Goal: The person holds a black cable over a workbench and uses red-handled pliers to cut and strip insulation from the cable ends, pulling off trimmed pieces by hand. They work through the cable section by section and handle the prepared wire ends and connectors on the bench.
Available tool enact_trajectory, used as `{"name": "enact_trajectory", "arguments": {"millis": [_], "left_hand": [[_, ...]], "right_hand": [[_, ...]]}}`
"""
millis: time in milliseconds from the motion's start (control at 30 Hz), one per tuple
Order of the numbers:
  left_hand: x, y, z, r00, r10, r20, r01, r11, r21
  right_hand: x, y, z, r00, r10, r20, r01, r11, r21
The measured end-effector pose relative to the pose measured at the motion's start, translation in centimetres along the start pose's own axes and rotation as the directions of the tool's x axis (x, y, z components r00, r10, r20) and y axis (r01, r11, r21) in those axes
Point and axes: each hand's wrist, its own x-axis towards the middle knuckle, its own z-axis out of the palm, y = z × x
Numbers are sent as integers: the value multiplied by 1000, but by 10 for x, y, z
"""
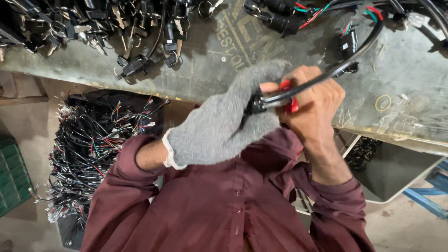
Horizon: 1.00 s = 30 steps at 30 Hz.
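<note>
My left hand (224,123) wears a grey knitted glove and is closed around the black end piece (255,103) of a sleeved cable (340,60). The black cable arcs up and right over the workbench to a connector with red and green wires (373,13). My right hand (311,105) is bare and grips a red-handled tool (290,95) pressed against the cable just beside the glove. Both hands meet above the bench's near edge, in front of my maroon shirt.
The worn metal workbench (410,70) carries a heap of black key switches with keys (140,28) at the back left and more wired connectors (284,11) at the back. A bin full of wire harnesses (93,144) stands on the floor at left; a grey tray (396,172) sits at right.
</note>
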Motion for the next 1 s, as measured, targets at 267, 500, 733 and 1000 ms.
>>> {"name": "enact_trajectory", "arguments": {"millis": [267,500,733,1000], "left_hand": [[-5,-9,0,959,275,-65,-276,961,-6],[-8,-39,32,940,250,-233,-203,957,205],[-11,-36,37,945,240,-222,-191,957,218],[-23,-50,44,894,407,-188,-197,734,650]], "right_hand": [[3,11,-6,991,-96,91,56,929,367],[-5,-5,-5,998,-39,54,15,921,388],[-6,-3,-8,999,20,43,-28,980,196],[-22,-27,-22,976,200,89,-205,977,54]]}}
